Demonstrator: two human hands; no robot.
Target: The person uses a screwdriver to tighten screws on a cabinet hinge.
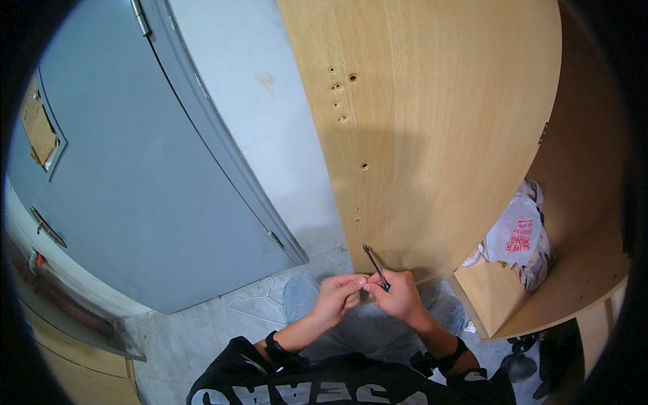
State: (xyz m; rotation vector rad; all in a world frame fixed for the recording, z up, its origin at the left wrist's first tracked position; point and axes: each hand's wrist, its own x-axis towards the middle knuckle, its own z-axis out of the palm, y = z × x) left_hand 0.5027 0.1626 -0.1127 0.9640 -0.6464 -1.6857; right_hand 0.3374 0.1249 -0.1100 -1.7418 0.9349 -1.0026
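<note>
In my right hand (397,295) is a screwdriver (375,266). Its dark shaft points up and away over the lower edge of the wooden panel (432,101), and a bit of dark teal handle shows between the fingers. My left hand (335,297) is closed in a pinch, its fingertips meeting those of my right hand in front of my body. Whatever lies between the fingertips is too small to make out. The upright panel just beyond my hands has several drilled holes along its left side. The tip of the screwdriver does not visibly sit in any hole.
A grey door (155,169) stands at the left, with a white wall (250,101) between it and the panel. A wire hanger (260,307) lies on the concrete floor. On the right, a white plastic bag (516,233) rests inside a wooden cabinet (580,223).
</note>
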